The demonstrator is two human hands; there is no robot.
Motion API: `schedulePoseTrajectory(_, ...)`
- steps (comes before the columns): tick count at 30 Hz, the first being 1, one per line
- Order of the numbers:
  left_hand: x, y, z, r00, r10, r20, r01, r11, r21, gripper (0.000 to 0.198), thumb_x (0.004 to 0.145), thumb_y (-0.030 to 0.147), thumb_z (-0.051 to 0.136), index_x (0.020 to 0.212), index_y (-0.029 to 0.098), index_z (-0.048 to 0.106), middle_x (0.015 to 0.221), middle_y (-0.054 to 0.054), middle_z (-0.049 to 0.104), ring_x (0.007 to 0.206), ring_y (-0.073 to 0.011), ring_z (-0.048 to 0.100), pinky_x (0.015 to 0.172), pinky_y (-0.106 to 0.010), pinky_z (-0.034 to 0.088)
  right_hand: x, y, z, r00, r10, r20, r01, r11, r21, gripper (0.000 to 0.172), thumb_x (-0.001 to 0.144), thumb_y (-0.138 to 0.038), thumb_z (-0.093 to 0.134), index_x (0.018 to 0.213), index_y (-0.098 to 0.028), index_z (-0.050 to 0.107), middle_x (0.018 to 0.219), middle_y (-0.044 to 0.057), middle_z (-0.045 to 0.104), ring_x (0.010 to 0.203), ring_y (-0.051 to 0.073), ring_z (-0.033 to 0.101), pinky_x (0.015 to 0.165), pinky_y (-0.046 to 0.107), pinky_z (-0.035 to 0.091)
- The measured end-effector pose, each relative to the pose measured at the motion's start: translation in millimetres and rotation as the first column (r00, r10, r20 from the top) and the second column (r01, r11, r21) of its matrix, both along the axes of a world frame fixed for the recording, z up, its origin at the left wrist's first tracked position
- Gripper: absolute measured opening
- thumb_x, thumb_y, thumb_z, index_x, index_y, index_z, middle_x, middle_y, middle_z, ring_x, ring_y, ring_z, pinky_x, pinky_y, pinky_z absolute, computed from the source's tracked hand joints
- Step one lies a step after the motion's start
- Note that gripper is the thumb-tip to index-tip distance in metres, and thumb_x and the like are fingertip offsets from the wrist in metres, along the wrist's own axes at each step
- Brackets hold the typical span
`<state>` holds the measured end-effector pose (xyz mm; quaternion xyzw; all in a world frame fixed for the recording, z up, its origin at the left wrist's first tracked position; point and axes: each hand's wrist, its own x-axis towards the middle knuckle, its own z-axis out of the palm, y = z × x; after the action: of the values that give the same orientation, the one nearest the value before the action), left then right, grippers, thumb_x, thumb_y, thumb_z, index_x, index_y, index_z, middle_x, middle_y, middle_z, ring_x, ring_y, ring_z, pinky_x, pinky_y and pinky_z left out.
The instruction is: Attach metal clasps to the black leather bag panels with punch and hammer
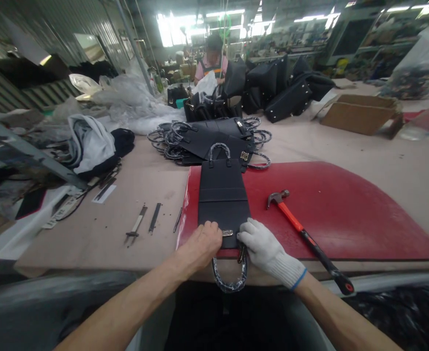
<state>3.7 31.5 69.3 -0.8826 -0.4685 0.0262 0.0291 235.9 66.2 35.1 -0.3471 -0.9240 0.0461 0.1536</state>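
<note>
A flat black bag panel [223, 195] with a looped handle at each end lies lengthwise on a red mat [331, 204]. My bare left hand [199, 243] presses on its near edge, fingers curled down beside a small metal clasp [228, 233]. My right hand [263, 243], in a white knit glove, grips the same edge just right of the clasp. The near handle [230, 280] hangs over the table's front edge.
A hammer [307, 239] with an orange and black handle lies on the mat to the right. Small metal tools [138, 224] lie left. A stack of the same black panels [214, 139] sits behind. A cardboard box [360, 113] stands far right; a person works at the back.
</note>
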Motion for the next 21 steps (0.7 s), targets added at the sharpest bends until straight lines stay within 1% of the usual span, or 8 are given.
schedulePoseTrajectory(2,2,0,4.4,0.997,-0.041,-0.058,0.042,0.999,0.017,0.020,0.091,0.003,0.045,0.104,0.011,0.059,0.100,-0.013,0.058,0.092,-0.0289,0.058,0.074,-0.039,0.052,2,0,-3.6,0.996,0.019,-0.091,-0.020,1.000,-0.012,0.025,0.085,-0.002,0.049,0.081,-0.020,0.066,0.089,0.008,0.063,0.085,0.023,0.051,0.087,0.040,0.046)
schedulePoseTrajectory(5,5,2,7.6,0.993,-0.077,-0.087,0.078,0.997,0.016,0.018,0.091,0.004,0.046,0.101,0.012,0.059,0.097,-0.013,0.058,0.090,-0.0273,0.058,0.071,-0.036,0.052,5,2,-7.3,0.973,0.057,-0.221,-0.065,0.998,-0.025,0.029,0.081,0.001,0.046,0.079,-0.021,0.064,0.087,0.006,0.064,0.084,0.020,0.054,0.099,0.045,0.046)
schedulePoseTrajectory(8,4,7,4.6,0.994,-0.083,-0.070,0.083,0.997,0.000,0.018,0.092,0.004,0.046,0.099,0.013,0.059,0.096,-0.012,0.059,0.089,-0.0266,0.060,0.071,-0.036,0.053,9,4,-9.4,0.943,0.107,-0.314,-0.125,0.992,-0.035,0.029,0.077,0.002,0.045,0.074,-0.022,0.061,0.083,0.002,0.064,0.080,0.017,0.058,0.109,0.050,0.042)
schedulePoseTrajectory(11,-8,12,-2.4,0.994,-0.106,-0.008,0.106,0.994,-0.027,0.019,0.091,0.003,0.046,0.097,0.013,0.060,0.097,-0.012,0.062,0.087,-0.0266,0.061,0.072,-0.038,0.055,12,5,-10.4,0.919,0.130,-0.372,-0.160,0.986,-0.051,0.028,0.075,0.001,0.045,0.073,-0.022,0.061,0.083,0.001,0.064,0.080,0.016,0.060,0.113,0.053,0.039)
schedulePoseTrajectory(13,-22,13,-8.1,0.983,-0.162,0.085,0.166,0.985,-0.039,0.019,0.090,0.002,0.047,0.095,0.014,0.061,0.097,-0.012,0.064,0.087,-0.0256,0.061,0.076,-0.039,0.056,12,4,-10.4,0.906,0.116,-0.407,-0.156,0.986,-0.066,0.028,0.073,0.002,0.046,0.074,-0.022,0.061,0.084,0.001,0.065,0.081,0.016,0.061,0.114,0.055,0.038)
schedulePoseTrajectory(15,-37,11,-14.8,0.942,-0.235,0.240,0.247,0.969,-0.020,0.022,0.090,0.001,0.046,0.096,0.014,0.063,0.098,-0.011,0.066,0.090,-0.0242,0.062,0.082,-0.038,0.057,11,2,-9.8,0.894,0.086,-0.440,-0.138,0.987,-0.087,0.029,0.071,0.002,0.046,0.073,-0.022,0.061,0.085,0.001,0.065,0.082,0.016,0.061,0.115,0.055,0.037)
schedulePoseTrajectory(18,-54,5,-27.5,0.816,-0.290,0.500,0.307,0.950,0.050,0.031,0.090,-0.001,0.043,0.104,0.014,0.065,0.107,-0.012,0.068,0.102,-0.0223,0.064,0.091,-0.036,0.057,9,1,-7.5,0.880,0.048,-0.473,-0.121,0.985,-0.126,0.030,0.070,0.003,0.045,0.070,-0.022,0.060,0.085,0.001,0.065,0.085,0.016,0.062,0.117,0.056,0.035)
schedulePoseTrajectory(21,-58,-3,-41.1,0.681,-0.235,0.693,0.254,0.964,0.077,0.035,0.089,0.000,0.045,0.112,0.016,0.067,0.117,-0.012,0.068,0.111,-0.0210,0.065,0.097,-0.036,0.057,9,0,-3.2,0.874,0.023,-0.486,-0.120,0.978,-0.171,0.028,0.069,0.002,0.046,0.068,-0.022,0.060,0.087,0.001,0.066,0.088,0.016,0.063,0.118,0.057,0.033)
